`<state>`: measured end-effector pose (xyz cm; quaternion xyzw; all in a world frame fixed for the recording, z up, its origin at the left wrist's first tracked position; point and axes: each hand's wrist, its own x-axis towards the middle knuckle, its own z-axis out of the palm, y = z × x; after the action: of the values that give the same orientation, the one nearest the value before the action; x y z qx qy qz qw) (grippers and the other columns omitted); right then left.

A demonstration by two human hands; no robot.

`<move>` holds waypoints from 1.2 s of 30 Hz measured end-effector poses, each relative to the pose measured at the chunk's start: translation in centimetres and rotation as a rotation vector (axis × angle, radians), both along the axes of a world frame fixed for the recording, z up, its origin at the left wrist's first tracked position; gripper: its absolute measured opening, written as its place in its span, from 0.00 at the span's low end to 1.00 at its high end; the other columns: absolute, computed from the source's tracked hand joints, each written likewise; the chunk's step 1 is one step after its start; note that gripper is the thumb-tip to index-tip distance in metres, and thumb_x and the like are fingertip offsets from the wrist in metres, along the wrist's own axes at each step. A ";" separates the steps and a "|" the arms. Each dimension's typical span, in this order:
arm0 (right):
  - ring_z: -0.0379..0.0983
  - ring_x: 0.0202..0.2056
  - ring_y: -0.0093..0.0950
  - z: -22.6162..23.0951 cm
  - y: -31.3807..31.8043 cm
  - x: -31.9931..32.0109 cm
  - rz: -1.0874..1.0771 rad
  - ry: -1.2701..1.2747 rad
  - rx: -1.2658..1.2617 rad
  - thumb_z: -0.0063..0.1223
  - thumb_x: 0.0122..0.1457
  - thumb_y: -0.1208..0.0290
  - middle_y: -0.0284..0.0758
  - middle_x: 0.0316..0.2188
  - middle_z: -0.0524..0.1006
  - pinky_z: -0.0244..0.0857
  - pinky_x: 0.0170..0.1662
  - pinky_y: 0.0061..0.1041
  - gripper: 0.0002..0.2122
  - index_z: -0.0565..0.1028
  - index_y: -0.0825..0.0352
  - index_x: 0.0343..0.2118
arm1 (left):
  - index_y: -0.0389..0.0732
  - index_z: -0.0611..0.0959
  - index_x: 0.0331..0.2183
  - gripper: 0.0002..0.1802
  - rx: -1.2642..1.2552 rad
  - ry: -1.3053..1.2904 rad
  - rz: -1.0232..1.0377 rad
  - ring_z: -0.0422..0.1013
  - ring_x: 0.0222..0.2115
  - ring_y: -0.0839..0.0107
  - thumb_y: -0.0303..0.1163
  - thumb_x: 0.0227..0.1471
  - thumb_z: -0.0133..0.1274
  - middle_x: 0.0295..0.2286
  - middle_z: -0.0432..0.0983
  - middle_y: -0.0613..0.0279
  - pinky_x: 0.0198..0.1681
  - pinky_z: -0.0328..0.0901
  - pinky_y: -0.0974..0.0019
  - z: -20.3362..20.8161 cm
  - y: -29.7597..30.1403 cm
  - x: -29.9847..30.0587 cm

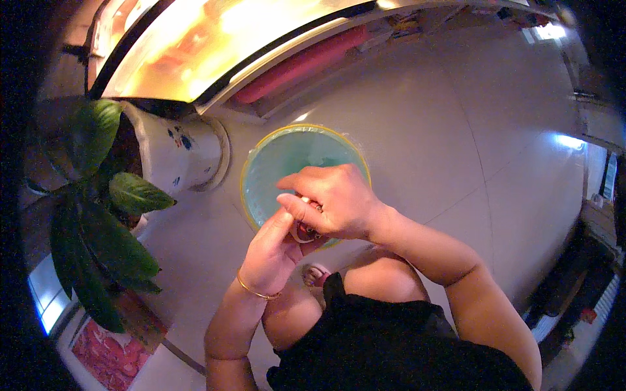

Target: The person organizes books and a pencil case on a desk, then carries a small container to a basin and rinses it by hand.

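Note:
Both of my hands meet over the near part of a round basin point(258, 176) with a yellow rim and a pale blue-green inside. Between them is a small rounded thing point(305, 231) with a white edge and a red and dark pattern; its kind is unclear. My left hand point(274, 251), a gold bangle on its wrist, closes round it from below and the left. From above, my right hand point(339, 199) bends over the same thing, its thumb lying against it near my left thumb. Fingers cover most of its surface.
To the left, a white flower-patterned pot point(182, 153) lies beside broad green leaves point(107, 241). A brightly lit glass tank or panel point(228, 39) stands at the back, with a long pink roll-like thing point(300, 65) below. Dark furniture point(557, 296) is on the right. My knees are close under the hands.

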<state>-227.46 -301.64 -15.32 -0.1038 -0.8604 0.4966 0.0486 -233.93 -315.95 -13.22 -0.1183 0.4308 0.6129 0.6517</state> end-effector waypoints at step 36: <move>0.66 0.42 0.29 -16.4 17.4 2.6 -1.061 0.516 -0.237 0.56 0.39 0.82 0.35 0.39 0.66 0.64 0.43 0.25 0.27 0.64 0.66 0.47 | 0.38 0.57 0.53 0.33 0.348 1.638 -0.946 0.48 0.54 0.53 0.23 0.42 0.45 0.52 0.54 0.51 0.56 0.44 0.58 -6.1 18.7 3.5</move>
<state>-224.85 -284.20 -31.76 -0.3999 -0.5903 0.5062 0.4852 -230.45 -297.26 -19.30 0.6308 0.6584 0.2344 0.3370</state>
